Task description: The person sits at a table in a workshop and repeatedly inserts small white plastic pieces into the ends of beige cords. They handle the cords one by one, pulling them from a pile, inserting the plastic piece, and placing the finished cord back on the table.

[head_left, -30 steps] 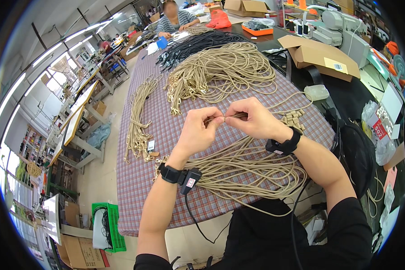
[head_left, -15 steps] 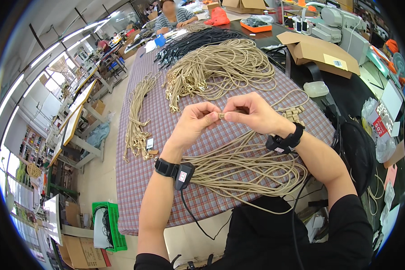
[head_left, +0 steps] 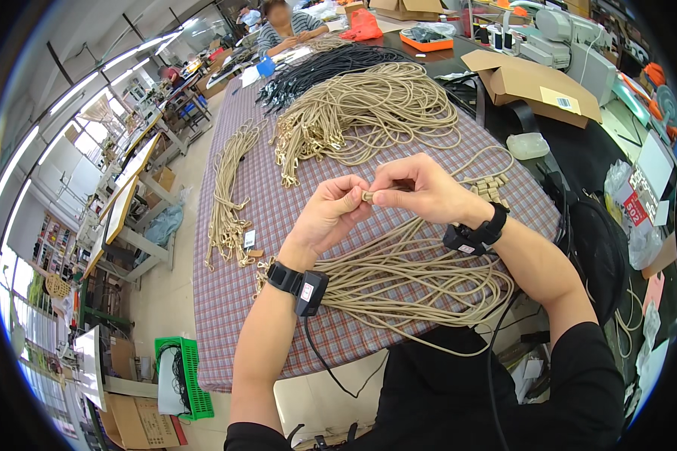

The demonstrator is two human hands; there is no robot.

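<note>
My left hand [head_left: 328,215] and my right hand [head_left: 427,191] meet above the table, both closed in a pinch. Between their fingertips is a small beige cylindrical piece [head_left: 367,196], pinched from both sides. A beige cord seems to run through my right fingers; its end is hidden by them. Beside my right wrist lies a little heap of similar short beige pieces [head_left: 490,186]. Under my forearms a bundle of beige cords [head_left: 414,282] stretches across the near part of the table.
A plaid cloth [head_left: 237,331] covers the table. Farther off lie a large heap of beige cords with gold clasps [head_left: 384,105], black cords [head_left: 338,66] and a narrower beige bundle [head_left: 229,188] at left. An open cardboard box [head_left: 538,86] stands right. Another person [head_left: 289,30] sits at the far end.
My left fingers have shifted slightly around the small piece, and my left wrist has turned a little. My right hand stays nearly still. The far person's hands have moved.
</note>
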